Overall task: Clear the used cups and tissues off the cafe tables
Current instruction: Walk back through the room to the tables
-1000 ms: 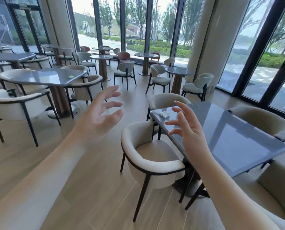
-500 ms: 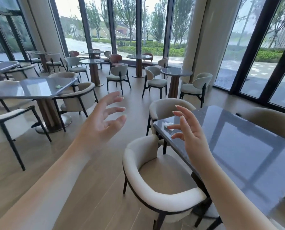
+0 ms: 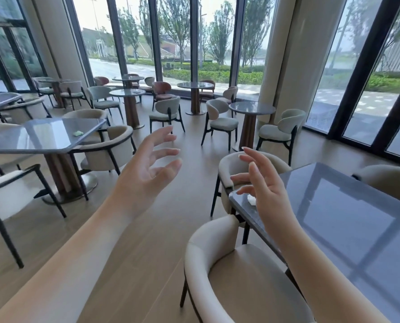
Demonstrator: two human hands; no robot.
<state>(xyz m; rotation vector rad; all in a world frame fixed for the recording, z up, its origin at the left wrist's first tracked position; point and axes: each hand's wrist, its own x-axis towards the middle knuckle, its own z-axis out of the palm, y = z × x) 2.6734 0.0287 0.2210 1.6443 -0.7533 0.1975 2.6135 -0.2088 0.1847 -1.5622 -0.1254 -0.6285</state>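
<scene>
A crumpled white tissue (image 3: pixel 251 199) lies near the left corner of the dark glossy table (image 3: pixel 348 220) on my right. My right hand (image 3: pixel 262 183) hovers just above and beside it, fingers spread and relaxed, holding nothing. My left hand (image 3: pixel 147 169) is raised over the floor between the tables, fingers spread, empty. A small green crumpled tissue (image 3: pixel 78 133) sits on the grey table (image 3: pixel 38 138) to the left. No cups are visible.
A beige armchair (image 3: pixel 231 271) stands right in front of me against the right table, another (image 3: pixel 238 169) at its far corner. More chairs surround the left table. Round tables (image 3: pixel 252 107) and chairs fill the back near the windows. Wooden floor runs between.
I have moved forward, so the right table and its tissue are closer. The view has swung slightly left. Both hands stay raised and empty.
</scene>
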